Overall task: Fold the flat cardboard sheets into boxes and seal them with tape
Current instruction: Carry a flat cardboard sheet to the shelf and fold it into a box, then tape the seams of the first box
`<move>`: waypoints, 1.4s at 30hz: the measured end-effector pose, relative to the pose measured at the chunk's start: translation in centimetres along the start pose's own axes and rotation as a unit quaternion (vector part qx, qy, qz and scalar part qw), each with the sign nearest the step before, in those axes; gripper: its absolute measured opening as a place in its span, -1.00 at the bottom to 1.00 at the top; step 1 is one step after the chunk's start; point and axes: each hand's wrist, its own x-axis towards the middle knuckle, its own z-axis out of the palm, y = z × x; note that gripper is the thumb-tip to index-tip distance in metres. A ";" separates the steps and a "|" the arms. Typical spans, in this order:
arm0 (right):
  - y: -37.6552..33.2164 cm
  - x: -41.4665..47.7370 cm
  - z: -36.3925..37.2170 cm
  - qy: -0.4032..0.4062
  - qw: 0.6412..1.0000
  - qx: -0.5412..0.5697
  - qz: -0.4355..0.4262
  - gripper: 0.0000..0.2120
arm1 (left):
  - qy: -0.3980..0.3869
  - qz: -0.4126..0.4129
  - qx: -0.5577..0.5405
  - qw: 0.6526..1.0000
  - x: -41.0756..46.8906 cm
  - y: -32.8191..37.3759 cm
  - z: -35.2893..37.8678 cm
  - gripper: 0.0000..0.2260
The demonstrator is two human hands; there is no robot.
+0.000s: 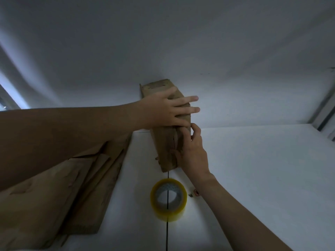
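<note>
A folded brown cardboard box (164, 142) stands long and narrow at the back of the white table, its far end against the wall. My left hand (163, 109) lies flat across the box's top with fingers spread, pressing it down. On the right side of the box my right hand (190, 151) pinches at an edge with its fingertips, thumb on the top face. A roll of yellowish clear tape (168, 199) lies flat on the table just in front of the box. Flat cardboard sheets (54, 192) are piled at the left.
The white table (253, 178) has a dark seam running under the tape roll toward me. A small dark and orange object (193, 193) lies beside the roll, half behind my right forearm. A white wall rises behind the box; a metal frame stands at the far right.
</note>
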 end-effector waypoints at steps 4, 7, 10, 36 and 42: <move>-0.1 0.2 -1.5 0.002 0.999 -0.007 -0.032 -0.32 | -0.031 -0.023 -0.062 0.997 -1.1 -0.3 -1.0 -0.47; -0.6 0.2 -4.3 0.027 0.998 0.018 -0.046 -0.49 | -0.038 -0.111 -0.136 0.984 -3.7 -0.8 -1.7 -0.44; -0.8 0.0 -7.9 0.085 0.993 0.058 -0.056 -0.72 | -0.064 -0.252 -0.207 0.943 -7.0 -0.6 -2.5 -0.26; 1.1 -9.7 -7.3 -0.384 0.885 -0.245 -0.096 -0.66 | -0.083 -0.661 -0.435 0.606 -16.5 9.6 -12.2 0.01; 4.8 -9.4 -11.4 -0.339 0.919 -0.183 0.084 -0.61 | -0.064 -0.653 -0.522 0.546 -13.6 9.2 -12.9 -0.02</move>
